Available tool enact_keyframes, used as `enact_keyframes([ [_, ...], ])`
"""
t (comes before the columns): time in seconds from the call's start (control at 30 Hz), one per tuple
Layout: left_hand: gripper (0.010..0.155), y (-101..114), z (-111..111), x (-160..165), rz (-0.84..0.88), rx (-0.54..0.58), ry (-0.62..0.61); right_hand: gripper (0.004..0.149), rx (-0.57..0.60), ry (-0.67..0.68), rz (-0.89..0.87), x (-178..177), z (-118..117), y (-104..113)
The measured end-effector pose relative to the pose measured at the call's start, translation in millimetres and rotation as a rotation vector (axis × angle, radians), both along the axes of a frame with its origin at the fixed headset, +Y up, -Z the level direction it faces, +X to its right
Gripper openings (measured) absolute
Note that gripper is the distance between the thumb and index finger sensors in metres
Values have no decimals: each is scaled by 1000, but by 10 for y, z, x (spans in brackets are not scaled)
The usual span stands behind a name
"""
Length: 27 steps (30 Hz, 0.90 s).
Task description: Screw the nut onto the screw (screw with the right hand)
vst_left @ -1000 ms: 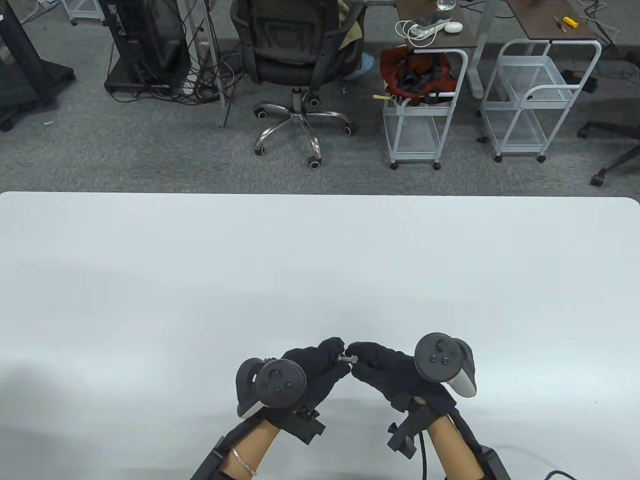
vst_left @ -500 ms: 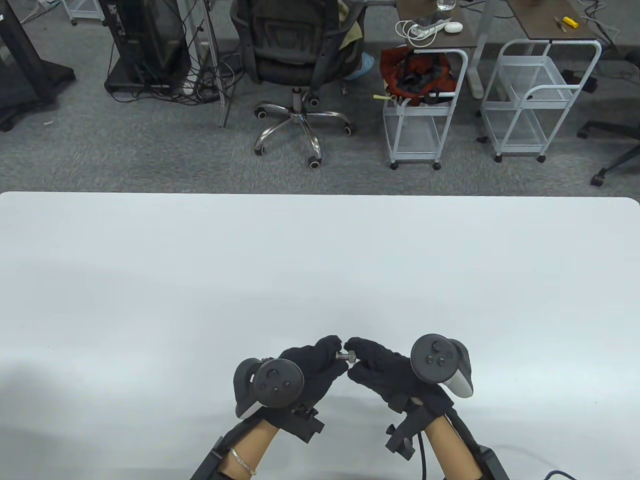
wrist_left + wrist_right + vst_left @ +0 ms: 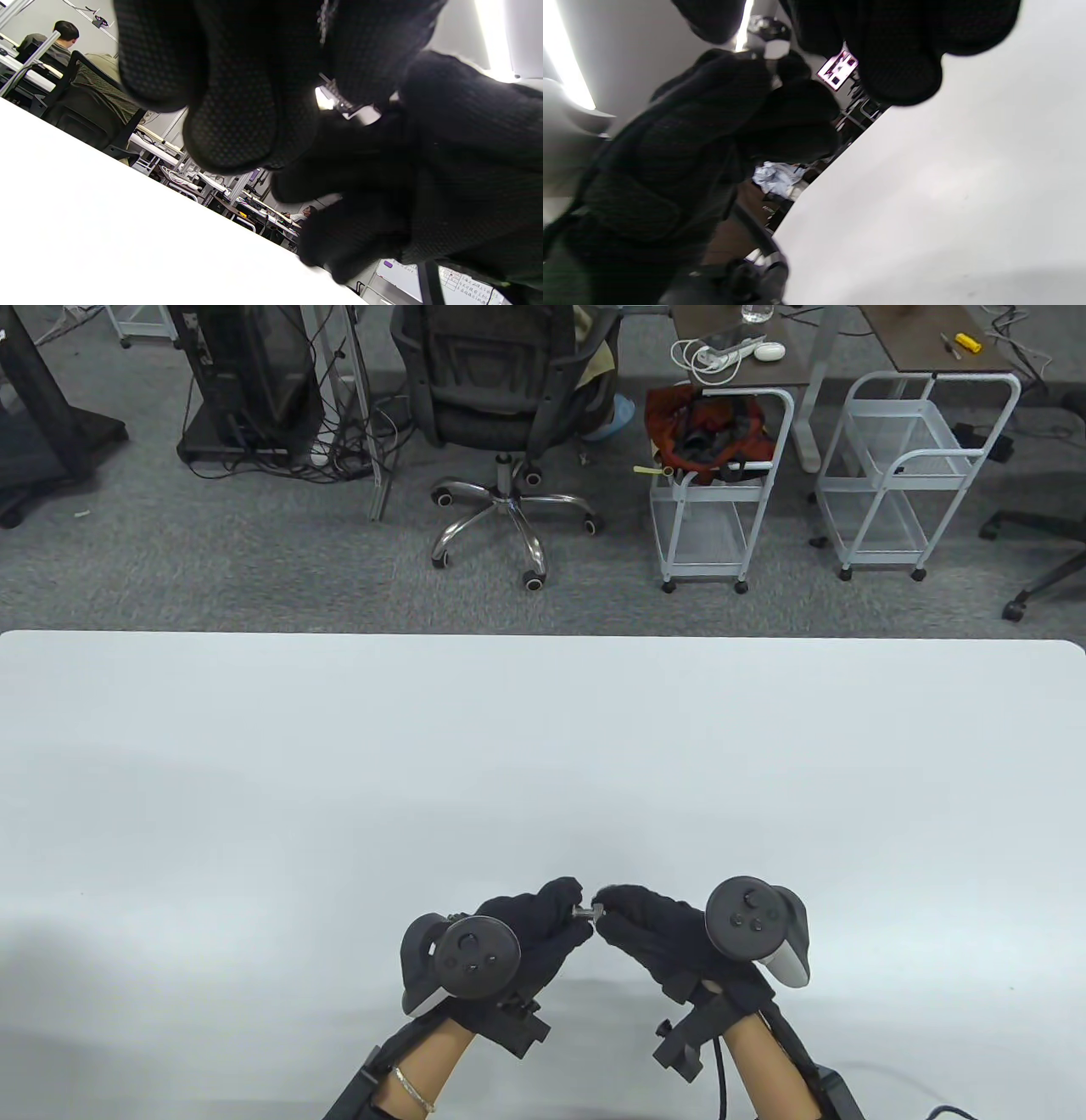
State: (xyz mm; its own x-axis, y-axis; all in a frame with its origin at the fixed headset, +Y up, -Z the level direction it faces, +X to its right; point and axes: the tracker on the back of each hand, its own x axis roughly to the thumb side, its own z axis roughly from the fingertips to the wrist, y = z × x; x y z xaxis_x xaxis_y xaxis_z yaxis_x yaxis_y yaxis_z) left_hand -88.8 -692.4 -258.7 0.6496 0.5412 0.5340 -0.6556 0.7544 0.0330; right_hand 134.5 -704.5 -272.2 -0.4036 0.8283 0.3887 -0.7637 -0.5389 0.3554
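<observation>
Both my hands met at the table's (image 3: 543, 746) near edge, fingertips almost touching. My left hand (image 3: 530, 933) pinched the screw (image 3: 583, 911), its shaft lying level and pointing right. My right hand (image 3: 649, 929) gripped the nut (image 3: 597, 911) on the screw's right end, held above the tabletop.

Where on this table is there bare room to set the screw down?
Bare white table stretches from the far edge to the hands, and to both sides of them. The only crowded spot is the near middle, where the left hand and right hand meet around the screw.
</observation>
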Motion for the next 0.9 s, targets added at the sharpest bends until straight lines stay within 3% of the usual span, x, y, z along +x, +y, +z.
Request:
enact_keyframes([
  [0.07,49,1,6,10,10,-9,-14,52,-24,24,10,-12,-16,2],
  [0.17,49,7,4,0,-17,19,7,47,19,-63,38,19,-17,6],
  [0.27,49,4,5,2,-3,4,-2,59,8,23,9,-9,-8,17],
  [0.43,49,14,16,15,-22,22,1,48,24,-69,43,11,-2,17],
  [0.53,49,24,19,11,-4,15,-4,60,-7,22,6,-11,2,31],
  [0.7,49,28,18,6,-9,21,0,48,36,-61,39,13,5,51],
  [0.8,49,29,15,0,4,13,-2,59,-2,27,8,3,9,44],
  [0.9,49,32,26,6,7,11,-5,48,10,4,20,-6,5,41],
])
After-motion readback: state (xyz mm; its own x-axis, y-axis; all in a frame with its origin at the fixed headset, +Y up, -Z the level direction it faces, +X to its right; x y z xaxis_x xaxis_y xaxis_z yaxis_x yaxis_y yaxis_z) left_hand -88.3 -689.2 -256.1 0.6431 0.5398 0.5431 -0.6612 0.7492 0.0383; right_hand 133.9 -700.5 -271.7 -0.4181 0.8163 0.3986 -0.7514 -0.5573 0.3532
